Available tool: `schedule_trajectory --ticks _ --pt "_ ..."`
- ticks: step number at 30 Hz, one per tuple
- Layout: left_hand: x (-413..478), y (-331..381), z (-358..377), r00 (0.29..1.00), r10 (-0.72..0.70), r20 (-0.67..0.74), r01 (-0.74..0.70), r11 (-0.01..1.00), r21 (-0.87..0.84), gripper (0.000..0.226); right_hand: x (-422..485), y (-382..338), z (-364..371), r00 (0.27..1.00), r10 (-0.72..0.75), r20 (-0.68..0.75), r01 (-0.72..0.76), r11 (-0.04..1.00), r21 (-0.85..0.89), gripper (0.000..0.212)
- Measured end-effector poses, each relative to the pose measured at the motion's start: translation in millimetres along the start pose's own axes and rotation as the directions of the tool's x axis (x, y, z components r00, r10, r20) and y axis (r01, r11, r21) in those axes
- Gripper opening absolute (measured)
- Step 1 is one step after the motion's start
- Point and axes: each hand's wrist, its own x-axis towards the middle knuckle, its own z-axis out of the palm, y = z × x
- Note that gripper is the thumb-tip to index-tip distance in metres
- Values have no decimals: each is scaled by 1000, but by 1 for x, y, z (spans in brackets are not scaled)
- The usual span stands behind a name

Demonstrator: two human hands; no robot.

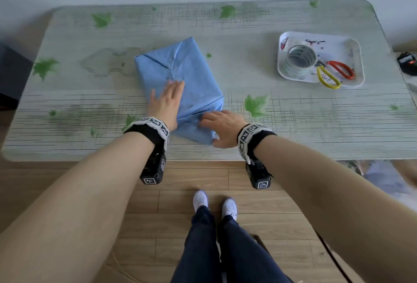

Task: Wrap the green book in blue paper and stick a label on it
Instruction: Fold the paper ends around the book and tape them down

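Observation:
A parcel of blue paper (191, 75) lies tilted near the middle of the table (293, 124); the green book is hidden inside it. My left hand (165, 102) lies flat on top of the parcel with its fingers straight. My right hand (220, 128) sits at the parcel's near end, fingers pressing the folded flap there and thumb touching the near corner. I see no label.
At the back right stands a white tray (354, 52) holding a roll of tape (299, 61) and scissors with a red and a yellow handle (334, 74). A dark object (406, 61) lies at the table's right edge. The table's near edge runs just under my wrists.

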Motion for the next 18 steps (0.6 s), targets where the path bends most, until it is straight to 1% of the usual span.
schedule_trajectory --ticks 2,4,5,7,8,9,11,13,14,15,17,18 --pt "-8 -2 7 987 -107 -116 112 993 35 99 2 0 7 1000 -5 -20 5 1000 13 50" --pt "-15 -3 17 970 -191 -153 199 979 40 91 0 -2 16 999 -15 -40 15 1000 -13 44" --pt "-17 -3 20 966 -207 -152 217 975 50 89 0 -3 17 999 -18 -51 16 999 -35 41" --pt "-16 0 20 973 -168 -158 181 980 78 90 4 -4 10 998 -20 -68 14 997 -76 37" --pt "-14 2 17 979 -139 -149 150 986 70 95 9 -3 4 994 -36 -101 26 996 -90 36" --pt "-11 5 13 984 -122 -128 129 991 46 99 16 -3 -4 985 -62 -159 50 995 -81 34" --pt "-7 7 7 987 -123 -103 125 992 15 102 28 -12 -21 973 -118 -198 109 993 -54 34" --pt "-5 6 1 980 -156 -123 159 987 14 93 38 -26 -28 986 -130 -103 132 991 6 35" --pt "-3 4 -3 973 -174 -153 179 984 18 87 41 -30 -30 994 -111 -8 111 994 5 37" --pt "-1 1 -8 965 -188 -183 195 980 24 82 45 -30 -30 994 -103 44 104 995 -12 40" --pt "6 -6 -18 957 -204 -206 215 976 33 76 51 -19 -38 986 -155 62 157 987 -35 44" --pt "12 -9 -22 956 -211 -201 222 975 32 76 54 -12 -41 975 -201 92 207 977 -53 47"
